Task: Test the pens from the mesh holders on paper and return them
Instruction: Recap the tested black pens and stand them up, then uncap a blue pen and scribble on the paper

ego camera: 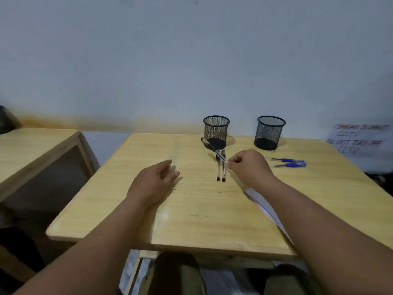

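**On the desk: pens, holders, paper, two hands**

On the wooden desk (191,220), largest item first, everything listed below rests or hovers.

1. Paper (268,209): one white sheet, near right, mostly hidden under the right forearm. Only a narrow strip shows.
2. Left mesh holder (216,130): black, upright, at the far edge. No pens show above its rim.
3. Right mesh holder (269,133): black, upright, well apart from the first. No pens show above its rim either.
4. Left hand (155,182): resting on the desk, fingers loosely curled, holding nothing.
5. Right hand (248,167): raised just above the desk, thumb and forefinger pinching the near end of a slanted pen (212,149), whose far end lies by the base of the left holder.
6. Black pens (220,169): two, side by side, lying flat under the slanted pen, tips toward the person.
7. Blue pens (289,162): two, lying flat to the right, near the right holder.

Handling note, as a judgement: the step in hand looks like lifting the slanted pen for its test, or back toward a holder; which one cannot be told. A firmer grip further along the barrel would stop it swinging and knocking the two black pens beneath. The forearm should come off the sheet before writing, and the idle left hand could steady the paper.
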